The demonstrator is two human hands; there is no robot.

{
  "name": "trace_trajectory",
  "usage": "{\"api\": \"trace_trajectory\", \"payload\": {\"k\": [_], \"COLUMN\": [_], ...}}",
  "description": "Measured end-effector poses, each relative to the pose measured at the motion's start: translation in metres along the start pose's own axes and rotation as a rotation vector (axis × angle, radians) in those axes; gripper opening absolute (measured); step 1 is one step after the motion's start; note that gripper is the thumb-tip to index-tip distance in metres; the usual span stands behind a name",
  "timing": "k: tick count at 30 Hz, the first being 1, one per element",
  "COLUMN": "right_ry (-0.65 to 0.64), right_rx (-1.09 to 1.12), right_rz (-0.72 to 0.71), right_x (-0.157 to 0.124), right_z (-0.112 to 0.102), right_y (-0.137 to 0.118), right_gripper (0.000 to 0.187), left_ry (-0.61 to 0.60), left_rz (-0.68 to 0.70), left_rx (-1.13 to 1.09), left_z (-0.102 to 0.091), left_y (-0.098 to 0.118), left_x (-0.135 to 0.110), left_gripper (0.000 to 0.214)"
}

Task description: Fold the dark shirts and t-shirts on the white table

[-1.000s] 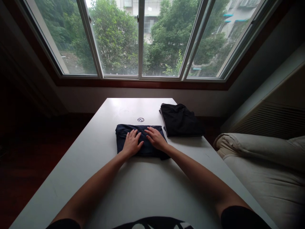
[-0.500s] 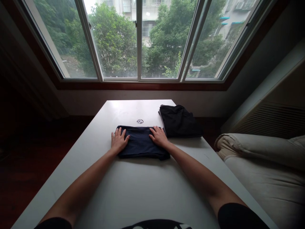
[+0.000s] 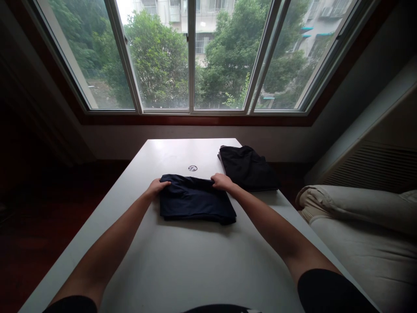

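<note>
A folded navy garment (image 3: pixel 195 200) lies in front of me on the white table (image 3: pixel 189 261); its exact kind I cannot make out. My left hand (image 3: pixel 157 187) grips its far left corner, thumb on top and the other fingers underneath, out of sight. At the far right corner my right hand (image 3: pixel 221 181) is closed on the same cloth. The far edge looks slightly raised between the two hands, while the near edge rests on the table. Just beyond my right hand sits a stack of folded black clothing (image 3: pixel 249 167).
A small round dark emblem (image 3: pixel 192 168) marks the tabletop beyond the garment. To the right of the table stands a pale padded sofa (image 3: pixel 358 221). A wide window (image 3: pixel 192 56) with a red-brown sill (image 3: pixel 195 120) spans the wall past the table's far end.
Both hands lay flat on the navy garment with fingers spread; now they have closed around its far corners. Its far edge has lifted a little. The black stack stays where it was.
</note>
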State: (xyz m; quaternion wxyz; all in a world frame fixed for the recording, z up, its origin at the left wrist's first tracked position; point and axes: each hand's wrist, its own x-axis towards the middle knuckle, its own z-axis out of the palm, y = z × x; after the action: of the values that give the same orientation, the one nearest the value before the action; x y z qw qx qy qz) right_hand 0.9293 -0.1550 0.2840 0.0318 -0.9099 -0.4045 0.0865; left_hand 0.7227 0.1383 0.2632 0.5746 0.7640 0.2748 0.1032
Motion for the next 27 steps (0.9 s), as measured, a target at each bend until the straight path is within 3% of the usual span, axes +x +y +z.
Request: {"api": "trace_trajectory", "payload": {"k": [3, 8, 13, 19, 23, 27], "right_ry": [-0.062, -0.134, -0.208, -0.361, -0.404, -0.236], "right_rx": [0.108, 0.421, 0.730, 0.928, 0.905, 0.905], "right_rz": [-0.096, -0.145, -0.213, -0.098, -0.078, -0.119], "right_x": [-0.011, -0.039, -0.085, -0.149, -0.167, -0.157], "right_z": [-0.014, -0.037, -0.052, -0.053, -0.050, -0.049], "right_y": [0.007, 0.023, 0.039, 0.067, 0.080, 0.067], "right_gripper": [0.022, 0.020, 0.030, 0.040, 0.051, 0.069], "left_ry": [-0.148, -0.264, -0.499, -0.527, -0.548, -0.666], "left_rz": [-0.070, 0.130, 0.053, 0.144, 0.280, 0.444], "left_rx": [-0.138, -0.267, -0.359, -0.403, -0.437, -0.383], "left_z": [-0.009, -0.010, 0.007, 0.044, 0.066, 0.080], "left_y": [0.004, 0.017, 0.029, 0.042, 0.073, 0.122], "left_x": [0.003, -0.004, -0.019, -0.024, -0.025, -0.035], "left_gripper": [0.060, 0.065, 0.061, 0.068, 0.079, 0.085]}}
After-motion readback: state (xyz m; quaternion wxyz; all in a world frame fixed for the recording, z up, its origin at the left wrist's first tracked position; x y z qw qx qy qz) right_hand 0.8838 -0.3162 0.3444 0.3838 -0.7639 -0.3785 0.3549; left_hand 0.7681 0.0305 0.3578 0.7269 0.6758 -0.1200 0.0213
